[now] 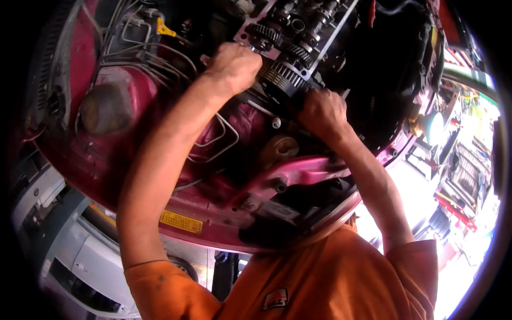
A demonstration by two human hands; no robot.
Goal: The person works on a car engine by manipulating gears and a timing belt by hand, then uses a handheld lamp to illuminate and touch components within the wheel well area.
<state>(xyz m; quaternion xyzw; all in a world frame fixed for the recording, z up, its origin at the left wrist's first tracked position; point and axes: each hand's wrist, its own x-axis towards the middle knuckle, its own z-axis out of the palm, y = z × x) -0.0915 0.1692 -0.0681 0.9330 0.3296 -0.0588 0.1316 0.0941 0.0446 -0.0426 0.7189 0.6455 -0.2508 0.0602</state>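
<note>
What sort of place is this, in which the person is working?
Most likely a car repair workshop: a magenta car has toothed engine gears exposed, another, pale vehicle seems to stand at the left, and cluttered equipment shows at the right.

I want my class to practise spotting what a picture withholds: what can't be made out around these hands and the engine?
All in the head view:
- Left hand: its own back hides the fingertips and anything they grip.
- Right hand: its back and deep shadow hide its fingertips.
- Engine shafts: upper edge cuts off their far ends.
- Yellow label: print too small, blurred.
</note>
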